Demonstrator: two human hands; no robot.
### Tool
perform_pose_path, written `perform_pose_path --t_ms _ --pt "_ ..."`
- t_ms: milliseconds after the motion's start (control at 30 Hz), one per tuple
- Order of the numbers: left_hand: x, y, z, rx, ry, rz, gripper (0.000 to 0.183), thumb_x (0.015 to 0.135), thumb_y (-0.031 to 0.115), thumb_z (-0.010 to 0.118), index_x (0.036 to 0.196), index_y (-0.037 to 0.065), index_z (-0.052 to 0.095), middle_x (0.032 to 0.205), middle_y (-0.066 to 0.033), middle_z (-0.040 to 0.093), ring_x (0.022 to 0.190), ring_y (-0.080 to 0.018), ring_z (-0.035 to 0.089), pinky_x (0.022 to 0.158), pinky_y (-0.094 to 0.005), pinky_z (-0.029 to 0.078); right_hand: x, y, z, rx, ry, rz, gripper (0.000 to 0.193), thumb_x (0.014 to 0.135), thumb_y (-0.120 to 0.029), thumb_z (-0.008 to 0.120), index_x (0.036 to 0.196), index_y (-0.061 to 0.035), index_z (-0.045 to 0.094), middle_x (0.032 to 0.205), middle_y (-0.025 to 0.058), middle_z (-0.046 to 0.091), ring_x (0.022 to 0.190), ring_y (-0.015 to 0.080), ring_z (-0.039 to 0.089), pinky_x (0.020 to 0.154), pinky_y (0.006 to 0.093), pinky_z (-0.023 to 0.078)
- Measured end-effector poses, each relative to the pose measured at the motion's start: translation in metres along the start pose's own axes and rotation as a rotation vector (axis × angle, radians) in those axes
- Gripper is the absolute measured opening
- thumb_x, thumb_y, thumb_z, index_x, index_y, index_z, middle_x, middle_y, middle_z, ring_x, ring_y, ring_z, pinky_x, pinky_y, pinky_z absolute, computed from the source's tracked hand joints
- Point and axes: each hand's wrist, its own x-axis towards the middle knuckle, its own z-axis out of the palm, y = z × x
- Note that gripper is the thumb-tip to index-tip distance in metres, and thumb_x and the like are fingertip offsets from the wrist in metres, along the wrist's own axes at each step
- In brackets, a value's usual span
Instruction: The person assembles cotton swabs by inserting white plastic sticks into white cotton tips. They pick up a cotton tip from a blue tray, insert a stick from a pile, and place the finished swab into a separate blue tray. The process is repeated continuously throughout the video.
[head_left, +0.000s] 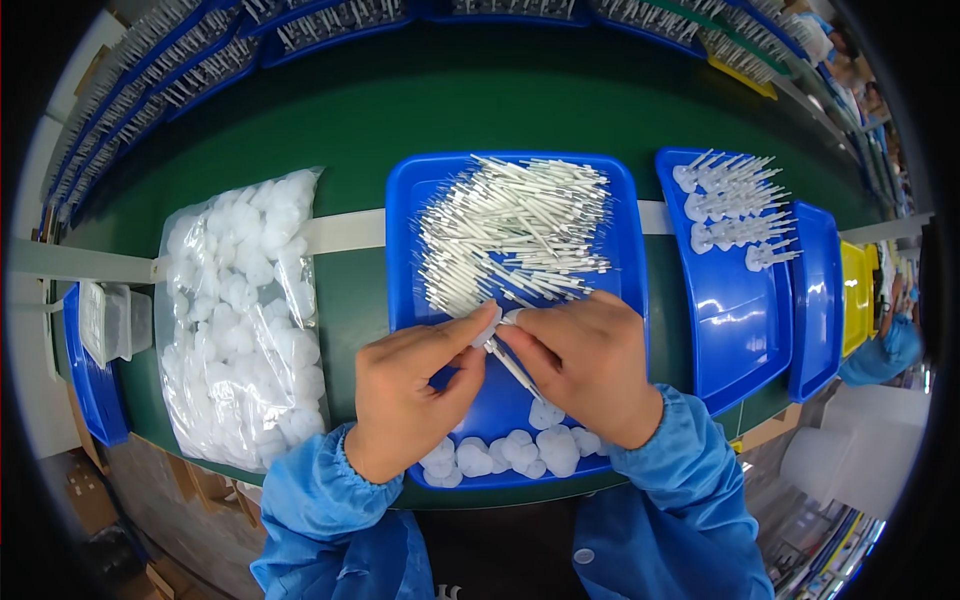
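Over the middle blue tray (400, 250), both my hands meet with their fingers pinched together. My left hand (415, 375) grips a translucent white plastic disc (487, 328) between thumb and fingers. My right hand (590, 360) pinches close against it, at a thin white rod (515, 368) that slants down and to the right. The fingers partly hide where disc and rod meet. Beyond my hands lies a heap of similar white rods (520, 225) with metallic-looking ends. Loose white discs (558, 452) lie along the tray's near side.
Left of the tray lies a clear bag (240, 310) packed with white discs. On the right, another blue tray (735, 335) holds rows of discs with rods standing in them (735, 205). Blue trays full of similar pieces (340, 30) line the far edge of the green table (340, 110).
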Motion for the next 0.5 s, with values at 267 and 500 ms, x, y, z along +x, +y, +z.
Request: perform_pose_path --t_ms 267,500 --pt "-0.002 -0.001 -0.001 -0.034 -0.052 -0.006 0.050 0.087 -0.003 0.083 0.135 0.006 0.080 0.101 -0.0164 0.083 0.081 -0.0227 0.081 0.073 -0.0330 0.063 0.002 0.009 -0.002 0.140 0.006 -0.018 0.011 0.090 -0.015 0.088 0.095 -0.0092 0.081 0.076 0.0053 0.077 0.064 0.0253 0.073 0.061 0.0372 0.051" --pt "0.005 -0.009 -0.001 -0.293 -0.071 -0.069 0.052 0.086 0.006 0.092 0.135 0.005 0.077 0.126 -0.0144 0.078 0.103 -0.0237 0.076 0.080 -0.0338 0.063 0.003 0.007 -0.012 0.167 -0.003 -0.002 0.024 0.085 -0.013 0.092 0.105 -0.0073 0.082 0.084 0.0077 0.079 0.072 0.0238 0.076 0.069 0.0362 0.055"
